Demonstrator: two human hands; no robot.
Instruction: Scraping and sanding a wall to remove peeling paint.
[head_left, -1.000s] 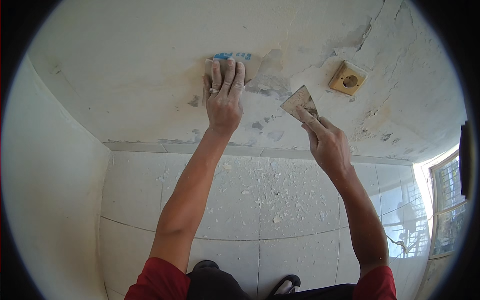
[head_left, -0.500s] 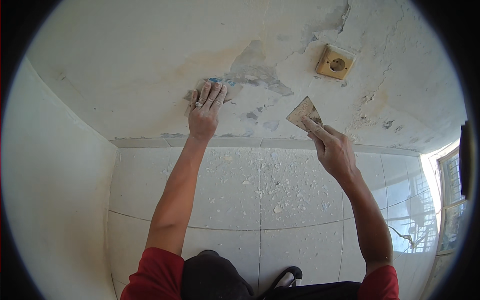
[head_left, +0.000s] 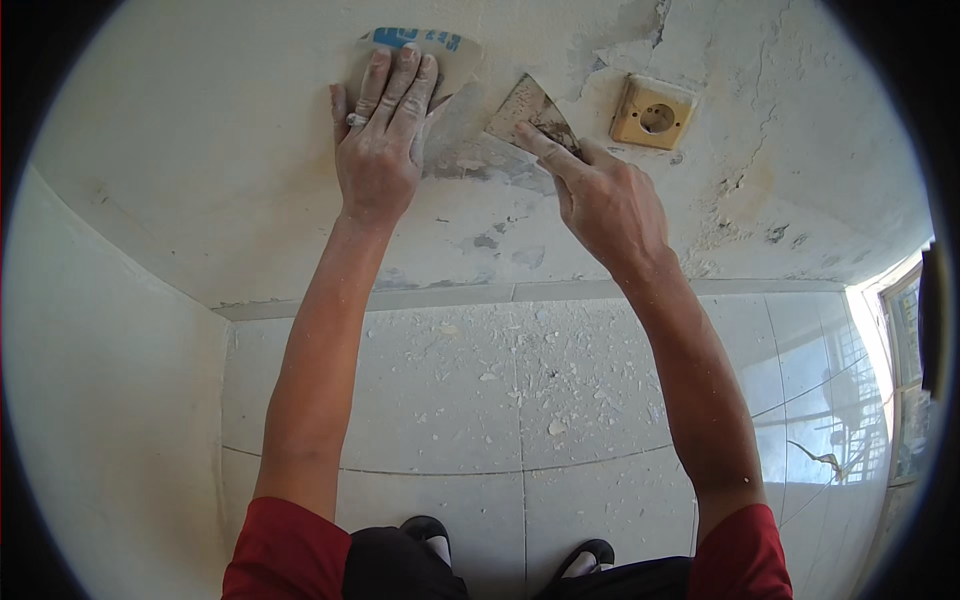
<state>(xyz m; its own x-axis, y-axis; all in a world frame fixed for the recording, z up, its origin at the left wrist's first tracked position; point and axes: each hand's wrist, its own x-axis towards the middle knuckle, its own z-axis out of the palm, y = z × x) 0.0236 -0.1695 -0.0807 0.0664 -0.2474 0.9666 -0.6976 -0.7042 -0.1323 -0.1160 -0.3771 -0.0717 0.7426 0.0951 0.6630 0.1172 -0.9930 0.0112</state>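
Dusty with white powder, my left hand [head_left: 380, 150] presses a grey sheet with blue print [head_left: 455, 62], apparently sandpaper, flat on the flaking white wall [head_left: 200, 120], fingers laid over it. My right hand [head_left: 605, 205] grips a putty knife [head_left: 528, 100], index finger along its triangular blade, beside a grey peeled patch just right of the sheet. A yellowed wall socket [head_left: 655, 112] is right of the blade, with cracked paint around it.
Below lies a tiled floor [head_left: 400, 400] strewn with paint flakes, with a low skirting [head_left: 460, 296] along the wall's foot. A plain side wall [head_left: 110, 380] stands at left. A barred window [head_left: 905, 370] is at far right. My feet show at the bottom.
My left hand dropped lower half a second ago and is now higher and further left with the sheet. My right hand and the putty knife have moved up and left, closer to it.
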